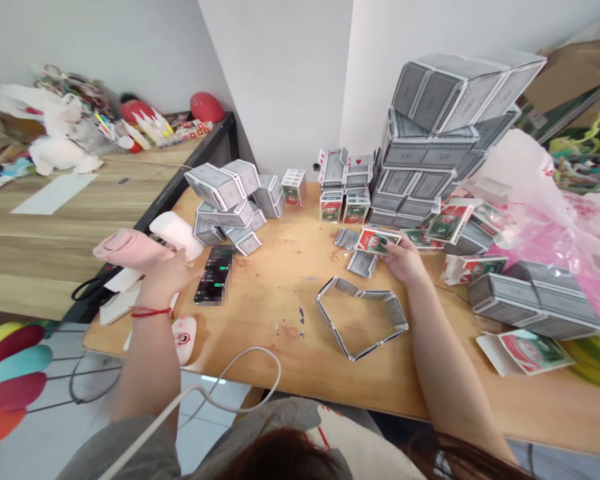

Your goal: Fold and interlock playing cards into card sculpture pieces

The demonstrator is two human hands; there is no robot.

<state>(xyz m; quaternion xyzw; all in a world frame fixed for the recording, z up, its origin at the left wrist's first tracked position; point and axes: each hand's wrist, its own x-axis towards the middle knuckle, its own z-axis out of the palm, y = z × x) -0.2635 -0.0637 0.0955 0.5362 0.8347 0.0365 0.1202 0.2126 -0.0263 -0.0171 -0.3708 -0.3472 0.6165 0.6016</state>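
My right hand is closed on a red and green playing card box, thumb on its front face. Loose grey-backed cards lie just below the box. Nearer to me, a ring of folded playing cards stands on edge, bent into an uneven outline. My left hand is at the left of the table, a finger stretched toward the phone, whose screen is lit. Beside that hand are a pink roll and a white roll. Some left fingers are hard to make out.
A tall stack of grey card blocks rises at the back right. A smaller pile stands at the left. More card boxes and pink-white plastic bags crowd the right. A white cable loops over the front edge.
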